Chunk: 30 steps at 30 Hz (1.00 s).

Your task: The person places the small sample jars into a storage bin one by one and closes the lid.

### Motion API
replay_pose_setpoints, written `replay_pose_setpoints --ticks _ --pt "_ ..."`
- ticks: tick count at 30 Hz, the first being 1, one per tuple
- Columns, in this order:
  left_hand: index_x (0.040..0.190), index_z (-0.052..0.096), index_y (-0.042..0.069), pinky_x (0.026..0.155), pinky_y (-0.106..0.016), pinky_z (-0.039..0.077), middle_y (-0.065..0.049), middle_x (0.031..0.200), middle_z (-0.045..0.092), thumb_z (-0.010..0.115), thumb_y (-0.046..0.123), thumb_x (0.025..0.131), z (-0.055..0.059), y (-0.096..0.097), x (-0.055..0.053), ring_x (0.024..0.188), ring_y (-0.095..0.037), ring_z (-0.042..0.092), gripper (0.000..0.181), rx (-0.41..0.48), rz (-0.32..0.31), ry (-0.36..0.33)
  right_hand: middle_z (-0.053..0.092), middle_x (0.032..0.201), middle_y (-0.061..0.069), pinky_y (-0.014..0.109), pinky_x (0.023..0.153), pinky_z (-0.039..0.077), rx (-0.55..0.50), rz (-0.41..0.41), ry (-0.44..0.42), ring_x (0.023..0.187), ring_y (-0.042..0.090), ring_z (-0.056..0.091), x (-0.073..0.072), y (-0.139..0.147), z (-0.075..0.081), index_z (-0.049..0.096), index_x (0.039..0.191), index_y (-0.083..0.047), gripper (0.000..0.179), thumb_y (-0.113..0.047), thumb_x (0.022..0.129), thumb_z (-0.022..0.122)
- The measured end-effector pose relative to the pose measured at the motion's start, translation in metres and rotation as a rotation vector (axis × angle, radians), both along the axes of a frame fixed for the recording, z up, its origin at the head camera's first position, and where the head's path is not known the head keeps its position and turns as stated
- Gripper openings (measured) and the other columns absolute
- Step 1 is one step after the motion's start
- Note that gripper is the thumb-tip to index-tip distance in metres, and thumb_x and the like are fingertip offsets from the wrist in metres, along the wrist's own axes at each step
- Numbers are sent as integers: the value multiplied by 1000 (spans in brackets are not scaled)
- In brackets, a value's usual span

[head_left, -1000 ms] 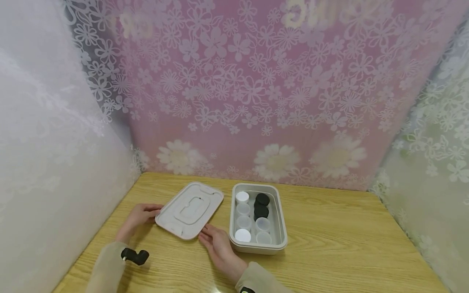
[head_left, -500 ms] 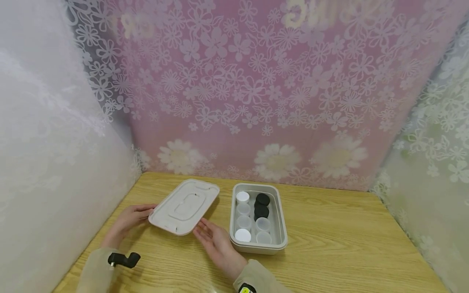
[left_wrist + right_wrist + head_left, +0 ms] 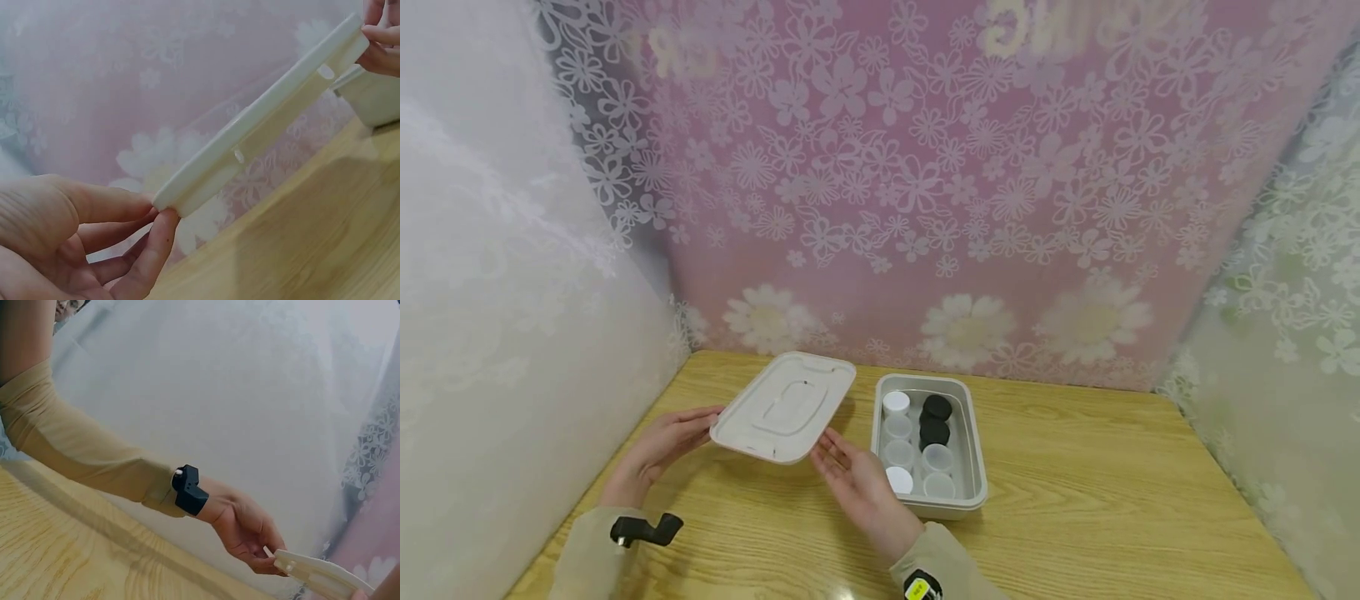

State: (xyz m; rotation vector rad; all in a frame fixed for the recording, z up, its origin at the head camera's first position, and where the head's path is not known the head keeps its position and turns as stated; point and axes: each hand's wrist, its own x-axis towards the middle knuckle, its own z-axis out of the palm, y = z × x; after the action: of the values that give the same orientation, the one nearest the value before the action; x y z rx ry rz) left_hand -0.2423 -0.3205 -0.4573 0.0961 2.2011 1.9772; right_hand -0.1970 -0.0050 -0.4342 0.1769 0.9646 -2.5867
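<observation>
A white rectangular lid (image 3: 784, 407) with a raised outline on top is held up at a tilt over the left of the table. My left hand (image 3: 658, 446) pinches its left edge; in the left wrist view the thumb and fingers of that hand (image 3: 94, 231) close on the lid's corner (image 3: 194, 181). On the opposite edge my right hand (image 3: 861, 483) holds the lid by its near right corner, palm turned upward. Just right of that hand stands an uncovered off-white box (image 3: 976, 458). Inside it, two rows of small round containers show white tops (image 3: 897, 403), clear tops (image 3: 937, 458) and black tops (image 3: 937, 407).
The wood-grain table (image 3: 1075, 483) extends to the right of the box. A pink flowered curtain (image 3: 880, 208) hangs behind it, with pale sheets (image 3: 512, 333) at the sides. Black bands (image 3: 643, 530) sit on the sleeved wrists.
Both hands have raised the lid from near the tabletop, and a shadow gap shows beneath it. My left hand has shifted slightly left. The box and its contents have stayed put.
</observation>
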Motion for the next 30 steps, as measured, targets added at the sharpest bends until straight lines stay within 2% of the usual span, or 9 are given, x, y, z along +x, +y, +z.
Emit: replay_pose_setpoints --ticks 5,11,19,25,30 --pt "147 39 -15 98 -20 51 10 127 65 56 19 106 7 9 0 111 4 63 57 52 -29 21 43 125 17 30 111 42 -18 2 22 113 21 52 2 11 13 30 148 15 44 -7 111 34" --pt "147 40 -14 98 -19 51 13 123 66 57 18 105 19 23 2 113 3 63 55 101 -34 35 44 125 16 28 108 44 -24 11 68 113 19 53 1 26 27 27 151 14 46 -8 111 33" --pt "145 40 -17 98 -23 52 12 116 69 58 12 104 27 45 -1 110 -1 66 53 188 -6 27 43 128 14 28 109 43 -51 48 63 117 20 50 -7 52 28 26 153 11 47 -8 111 35" --pt "145 38 -19 97 -22 53 8 118 69 60 11 103 30 66 -3 108 -2 67 57 224 9 16 45 129 12 26 106 45 -6 75 87 117 19 51 -17 76 28 23 155 9 49 -9 111 34" --pt "144 42 -18 96 -22 53 7 118 69 61 11 102 31 86 -6 106 -2 68 54 267 23 0 38 145 16 25 106 45 53 85 90 123 21 48 -26 96 32 20 157 7 50 -11 111 34"
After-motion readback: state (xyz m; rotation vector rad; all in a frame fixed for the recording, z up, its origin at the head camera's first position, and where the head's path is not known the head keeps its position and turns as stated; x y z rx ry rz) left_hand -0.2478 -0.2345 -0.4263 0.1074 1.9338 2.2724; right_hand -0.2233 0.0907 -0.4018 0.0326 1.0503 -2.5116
